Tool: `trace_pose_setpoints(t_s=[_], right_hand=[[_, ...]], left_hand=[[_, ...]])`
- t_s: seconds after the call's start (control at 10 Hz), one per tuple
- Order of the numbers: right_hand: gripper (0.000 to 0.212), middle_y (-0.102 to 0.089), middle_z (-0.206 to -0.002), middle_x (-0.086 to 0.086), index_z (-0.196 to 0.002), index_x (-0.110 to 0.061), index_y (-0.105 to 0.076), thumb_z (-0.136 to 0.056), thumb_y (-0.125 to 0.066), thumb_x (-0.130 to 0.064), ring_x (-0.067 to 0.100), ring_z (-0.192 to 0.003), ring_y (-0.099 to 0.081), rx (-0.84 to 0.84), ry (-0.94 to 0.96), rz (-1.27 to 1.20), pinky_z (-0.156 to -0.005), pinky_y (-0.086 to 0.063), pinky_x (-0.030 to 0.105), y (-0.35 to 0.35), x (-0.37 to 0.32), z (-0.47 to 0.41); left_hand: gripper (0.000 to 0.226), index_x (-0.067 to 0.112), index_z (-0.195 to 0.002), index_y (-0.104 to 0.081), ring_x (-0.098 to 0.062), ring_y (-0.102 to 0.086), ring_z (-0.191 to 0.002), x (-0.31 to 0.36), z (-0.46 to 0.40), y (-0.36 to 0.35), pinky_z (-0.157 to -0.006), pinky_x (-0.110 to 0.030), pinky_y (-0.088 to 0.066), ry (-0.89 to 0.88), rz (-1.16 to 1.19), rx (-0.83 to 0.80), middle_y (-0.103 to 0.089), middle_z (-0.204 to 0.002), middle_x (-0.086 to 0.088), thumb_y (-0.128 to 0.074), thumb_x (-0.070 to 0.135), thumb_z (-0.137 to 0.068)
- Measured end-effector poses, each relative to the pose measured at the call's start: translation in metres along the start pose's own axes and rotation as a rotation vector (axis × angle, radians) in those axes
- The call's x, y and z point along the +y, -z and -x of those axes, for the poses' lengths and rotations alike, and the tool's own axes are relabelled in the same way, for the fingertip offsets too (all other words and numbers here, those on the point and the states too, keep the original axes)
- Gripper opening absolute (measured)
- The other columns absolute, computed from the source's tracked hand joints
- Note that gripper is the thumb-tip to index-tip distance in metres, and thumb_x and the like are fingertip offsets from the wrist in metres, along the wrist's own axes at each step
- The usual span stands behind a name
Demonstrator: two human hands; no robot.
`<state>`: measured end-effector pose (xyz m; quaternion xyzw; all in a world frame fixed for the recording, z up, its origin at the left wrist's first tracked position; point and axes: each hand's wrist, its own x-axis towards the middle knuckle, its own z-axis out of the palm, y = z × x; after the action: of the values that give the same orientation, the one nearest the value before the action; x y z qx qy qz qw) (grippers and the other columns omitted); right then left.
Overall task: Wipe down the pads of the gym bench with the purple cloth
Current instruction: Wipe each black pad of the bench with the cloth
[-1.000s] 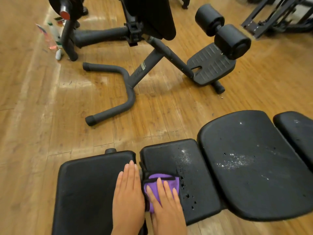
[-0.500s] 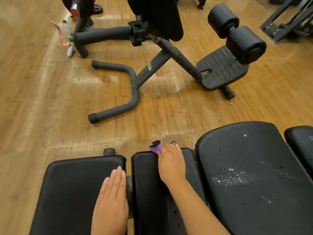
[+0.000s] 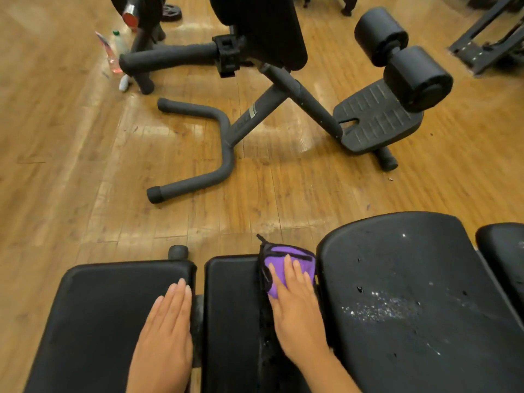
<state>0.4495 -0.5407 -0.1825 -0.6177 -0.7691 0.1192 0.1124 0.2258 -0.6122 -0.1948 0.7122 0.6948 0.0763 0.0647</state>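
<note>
Wooden gym floor (image 3: 85, 165), glossy, with a black exercise frame (image 3: 255, 114) standing beyond the middle pad (image 3: 229, 307). Bottles (image 3: 117, 52) farther off, past the frame's left end. Three black pads side by side: left pad (image 3: 107, 307), middle pad, large right pad (image 3: 425, 279) speckled with white droplets. Purple cloth (image 3: 279, 259) at the middle pad's far right corner. Right hand (image 3: 295, 302) flat on the cloth, fingers straight, pressing, grip not clenched. Left hand (image 3: 167, 330) flat and relaxed on the left pad, just beside the middle pad, holding nothing.

The right hand (image 3: 295, 304) lies on the cloth (image 3: 286, 260) at the middle pad's (image 3: 229, 307) far right corner; at nine o'clock, the left hand (image 3: 167, 330) rests on the neighbouring pad (image 3: 107, 313) (near its right edge); a larger pad (image 3: 419, 293) lies at three o'clock.
</note>
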Motion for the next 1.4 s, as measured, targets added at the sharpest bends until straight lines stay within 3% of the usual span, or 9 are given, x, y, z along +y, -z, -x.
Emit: trace_pose_setpoints(t_s=[0.2,0.3,0.4,0.5,0.7,0.9,1.1,1.3,1.4], right_hand=[[0.071,-0.015,-0.155,0.011,-0.146,-0.029,-0.022,-0.077,-0.04,-0.03,0.022,-0.143,-0.012,0.132,0.238,0.267,-0.112,-0.013,0.038,-0.039,-0.011,0.091],[0.039,-0.055,-0.095,-0.001,-0.123,-0.04,-0.046,-0.099,-0.024,-0.019,0.011,-0.099,-0.059,0.698,-0.125,0.289,-0.083,-0.045,0.043,-0.091,0.014,0.108],[0.04,-0.048,-0.113,0.01,-0.138,-0.02,-0.034,-0.102,-0.017,-0.025,0.024,-0.128,-0.043,0.531,-0.024,0.445,-0.1,-0.032,0.044,-0.089,0.005,0.13],[0.057,-0.019,-0.154,0.01,-0.147,-0.03,-0.019,-0.091,-0.028,-0.035,0.023,-0.143,-0.016,0.297,0.192,0.15,-0.112,-0.016,0.037,-0.055,-0.025,0.132],[0.059,-0.037,-0.148,0.005,-0.14,-0.033,-0.033,-0.081,-0.034,-0.028,0.023,-0.137,-0.026,-0.103,0.065,0.054,-0.109,-0.012,0.038,-0.018,-0.035,0.035],[0.054,0.001,-0.158,0.007,-0.148,-0.03,-0.011,-0.099,-0.033,-0.023,0.023,-0.144,0.005,-0.184,0.101,0.046,-0.115,0.009,0.036,-0.003,-0.035,-0.018],[0.055,-0.035,-0.148,0.013,-0.141,-0.024,-0.037,-0.086,-0.028,-0.028,0.03,-0.137,-0.031,-0.177,0.082,0.033,-0.116,-0.017,0.044,-0.003,-0.034,0.065],[0.069,-0.047,-0.14,0.008,-0.137,-0.023,-0.04,-0.068,-0.041,-0.017,0.021,-0.133,-0.033,-0.233,0.085,-0.027,-0.11,-0.018,0.036,-0.001,-0.014,0.162],[0.07,-0.037,-0.147,0.001,-0.139,-0.025,-0.038,-0.07,-0.035,-0.012,0.016,-0.136,-0.029,-0.182,-0.047,-0.053,-0.112,-0.014,0.032,0.006,0.001,0.143]], left_hand=[[0.055,-0.006,-0.134,-0.039,-0.012,-0.007,-0.144,0.003,0.002,0.003,-0.115,-0.033,-0.012,0.0,0.006,-0.006,-0.038,-0.144,-0.017,-0.012,0.024,-0.096],[0.052,-0.006,-0.134,-0.038,-0.02,-0.023,-0.138,0.006,0.002,0.006,-0.115,-0.033,-0.011,0.003,0.011,0.0,-0.039,-0.143,-0.019,-0.027,0.017,-0.089],[0.054,-0.005,-0.136,-0.036,-0.022,-0.026,-0.137,0.007,0.003,0.008,-0.115,-0.034,-0.012,0.01,0.02,0.014,-0.036,-0.146,-0.017,-0.03,0.014,-0.086],[0.055,-0.005,-0.137,-0.034,-0.022,-0.025,-0.138,0.005,0.005,0.007,-0.116,-0.033,-0.011,0.014,0.024,-0.003,-0.034,-0.147,-0.016,-0.031,0.013,-0.085],[0.054,-0.003,-0.137,-0.036,-0.02,-0.026,-0.137,0.01,0.004,0.01,-0.115,-0.032,-0.008,0.042,-0.02,-0.021,-0.037,-0.145,-0.016,-0.029,0.014,-0.086],[0.054,-0.003,-0.139,-0.034,-0.024,-0.029,-0.137,0.011,0.004,0.011,-0.115,-0.032,-0.007,0.051,-0.08,-0.036,-0.036,-0.147,-0.016,-0.024,0.016,-0.09],[0.054,-0.003,-0.14,-0.033,-0.027,-0.027,-0.139,0.011,0.005,0.011,-0.116,-0.031,-0.005,0.041,-0.078,-0.037,-0.033,-0.148,-0.017,-0.024,0.017,-0.091],[0.055,-0.003,-0.141,-0.031,-0.025,-0.025,-0.14,0.012,0.005,0.012,-0.116,-0.029,-0.002,0.045,-0.074,-0.049,-0.031,-0.149,-0.016,-0.022,0.019,-0.091],[0.055,-0.003,-0.141,-0.03,-0.025,-0.024,-0.14,0.011,0.005,0.013,-0.116,-0.03,-0.002,0.045,-0.067,-0.053,-0.03,-0.15,-0.016,-0.021,0.02,-0.092]])
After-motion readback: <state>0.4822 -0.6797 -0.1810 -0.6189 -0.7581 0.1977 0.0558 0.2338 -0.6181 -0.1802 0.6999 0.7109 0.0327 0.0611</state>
